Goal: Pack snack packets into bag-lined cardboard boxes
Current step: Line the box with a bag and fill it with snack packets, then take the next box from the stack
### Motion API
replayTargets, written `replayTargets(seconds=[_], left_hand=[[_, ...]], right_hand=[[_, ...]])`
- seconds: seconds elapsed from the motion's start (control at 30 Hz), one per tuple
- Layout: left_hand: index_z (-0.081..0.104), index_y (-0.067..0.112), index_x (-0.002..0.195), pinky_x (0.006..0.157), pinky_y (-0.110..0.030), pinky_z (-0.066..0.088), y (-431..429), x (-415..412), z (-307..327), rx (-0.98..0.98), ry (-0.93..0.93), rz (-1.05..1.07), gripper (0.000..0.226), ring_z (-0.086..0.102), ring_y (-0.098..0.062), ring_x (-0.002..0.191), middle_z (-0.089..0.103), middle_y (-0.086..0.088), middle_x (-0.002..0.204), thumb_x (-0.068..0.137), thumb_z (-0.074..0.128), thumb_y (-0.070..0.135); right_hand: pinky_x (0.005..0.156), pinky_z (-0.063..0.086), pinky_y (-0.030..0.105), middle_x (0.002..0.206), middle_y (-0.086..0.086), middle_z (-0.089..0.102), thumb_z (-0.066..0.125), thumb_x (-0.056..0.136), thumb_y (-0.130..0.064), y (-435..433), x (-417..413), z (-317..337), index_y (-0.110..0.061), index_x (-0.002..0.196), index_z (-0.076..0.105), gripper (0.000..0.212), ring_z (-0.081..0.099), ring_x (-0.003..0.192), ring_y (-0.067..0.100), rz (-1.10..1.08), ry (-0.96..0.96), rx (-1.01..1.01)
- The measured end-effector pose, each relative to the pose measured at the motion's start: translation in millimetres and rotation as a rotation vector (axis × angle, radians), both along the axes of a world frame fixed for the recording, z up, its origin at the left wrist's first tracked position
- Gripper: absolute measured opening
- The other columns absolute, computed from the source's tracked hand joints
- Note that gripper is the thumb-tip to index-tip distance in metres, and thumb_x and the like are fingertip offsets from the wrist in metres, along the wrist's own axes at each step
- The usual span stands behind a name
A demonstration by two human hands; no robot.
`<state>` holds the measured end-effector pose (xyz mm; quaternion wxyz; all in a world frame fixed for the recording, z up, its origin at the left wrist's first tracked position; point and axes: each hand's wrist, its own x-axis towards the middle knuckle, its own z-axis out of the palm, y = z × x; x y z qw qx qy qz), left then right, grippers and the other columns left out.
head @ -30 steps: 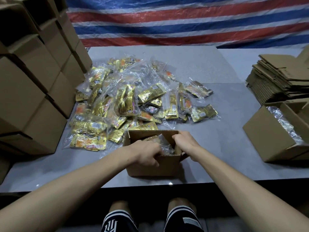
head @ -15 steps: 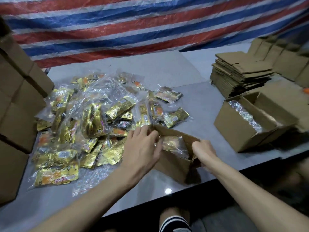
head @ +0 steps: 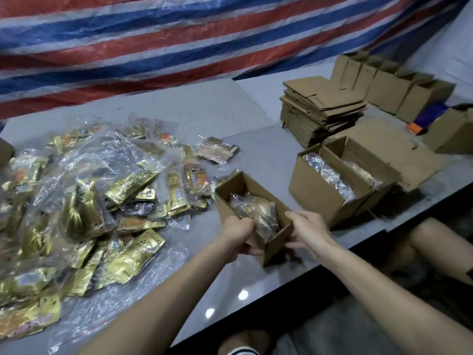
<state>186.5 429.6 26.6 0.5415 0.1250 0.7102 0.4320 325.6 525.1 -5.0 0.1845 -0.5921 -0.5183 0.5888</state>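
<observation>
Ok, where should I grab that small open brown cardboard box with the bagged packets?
I'd grip the small open brown cardboard box by its two long walls, coming in from each side, as the left hand and right hand do. Its top is open, with a loose clear plastic bag inside.

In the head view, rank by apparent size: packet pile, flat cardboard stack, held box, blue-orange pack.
1. Packet pile.
2. Flat cardboard stack and held box: alike, the box nearer the camera, so unranked.
3. Blue-orange pack, smallest.
</observation>
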Motion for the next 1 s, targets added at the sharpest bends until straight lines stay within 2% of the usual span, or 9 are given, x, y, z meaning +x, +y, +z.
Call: replayTargets(seconds=[0.13,0.27,0.4,0.5,0.6,0.7,0.8,0.9,1.0], left_hand=[[0.049,0.0,0.089,0.046,-0.038,0.059,24.9,-0.9,-6.0,-0.029,0.029,-0.066,0.007,0.066,-0.036,0.046,0.055,-0.02,0.085,0.093,0.046,-0.005],[0.047,0.005,0.092,0.046,-0.035,0.059,50.5,11.6,-12.0,-0.024,0.043,-0.12,0.005,0.067,-0.034,0.046,0.047,-0.014,0.09,0.094,0.048,0.0],[0.048,0.009,0.095,0.046,-0.035,0.058,75.4,30.6,-10.3,0.009,0.005,-0.178,0.006,0.067,-0.035,0.052,0.051,-0.015,0.095,0.095,0.049,0.003],[0.054,0.008,0.099,0.052,-0.039,0.062,89.1,45.0,-10.3,0.032,-0.017,-0.191,0.005,0.065,-0.027,0.045,0.05,-0.009,0.091,0.095,0.053,0.006],[0.056,0.006,0.096,0.05,-0.036,0.061,97.5,56.4,-10.0,0.057,-0.051,-0.185,0.004,0.064,-0.026,0.046,0.049,-0.007,0.09,0.097,0.057,0.01],[0.052,0.008,0.086,0.044,-0.033,0.058,104.1,62.3,-13.3,0.078,-0.045,-0.153,0.015,0.065,-0.031,0.057,0.051,-0.007,0.089,0.098,0.058,0.015],[0.055,0.005,0.096,0.043,-0.036,0.058,104.2,62.8,-14.4,0.082,-0.037,-0.124,0.008,0.063,-0.029,0.043,0.049,-0.007,0.087,0.098,0.055,0.014],[0.054,0.004,0.112,0.049,-0.043,0.061,104.5,58.6,-17.1,0.066,-0.016,-0.098,0.017,0.063,-0.028,0.037,0.051,-0.007,0.097,0.098,0.051,0.013],[0.051,0.002,0.107,0.054,-0.044,0.061,107.3,55.9,-13.4,0.05,0.003,-0.079,0.015,0.064,-0.034,0.041,0.048,-0.007,0.099,0.098,0.052,0.015]], right_hand=[[0.066,0.052,0.032,0.073,-0.003,0.071,0.06,0.092,-0.033,27.5,20.3,22.1,-0.014,0.076,0.07,0.027,0.067,0.078,0.027,-0.011,-0.243,0.471],[0.081,0.046,0.034,0.093,-0.002,0.065,0.06,0.09,-0.02,60.3,38.9,44.4,-0.024,0.085,0.062,0.008,0.061,0.092,0.024,-0.102,-0.341,0.795],[0.112,0.032,0.046,0.122,0.004,0.054,0.065,0.09,-0.024,88.9,51.6,45.4,-0.024,0.112,0.063,0.022,0.046,0.124,0.03,-0.055,-0.566,0.778],[0.115,0.021,0.05,0.149,0.006,0.045,0.058,0.094,-0.035,97.5,53.1,42.1,-0.027,0.134,0.058,0.041,0.034,0.14,0.03,0.029,-0.673,0.698],[0.116,0.017,0.053,0.159,0.005,0.036,0.051,0.097,-0.044,99.4,51.4,36.8,-0.029,0.14,0.056,0.046,0.028,0.146,0.029,0.056,-0.697,0.649],[0.118,0.016,0.053,0.161,0.004,0.031,0.05,0.096,-0.048,100.1,52.6,33.6,-0.031,0.137,0.058,0.044,0.023,0.149,0.028,0.082,-0.713,0.657],[0.118,0.014,0.053,0.163,0.001,0.029,0.054,0.095,-0.047,101.9,54.2,32.4,-0.032,0.129,0.065,0.038,0.02,0.15,0.026,0.086,-0.703,0.647],[0.118,0.013,0.053,0.164,-0.001,0.026,0.058,0.094,-0.047,101.6,55.7,29.0,-0.034,0.11,0.072,0.025,0.018,0.15,0.026,0.1,-0.703,0.651],[0.118,0.013,0.054,0.165,-0.002,0.023,0.057,0.094,-0.052,100.6,57.7,28.1,-0.035,0.091,0.074,0.025,0.016,0.151,0.025,0.108,-0.699,0.645]])
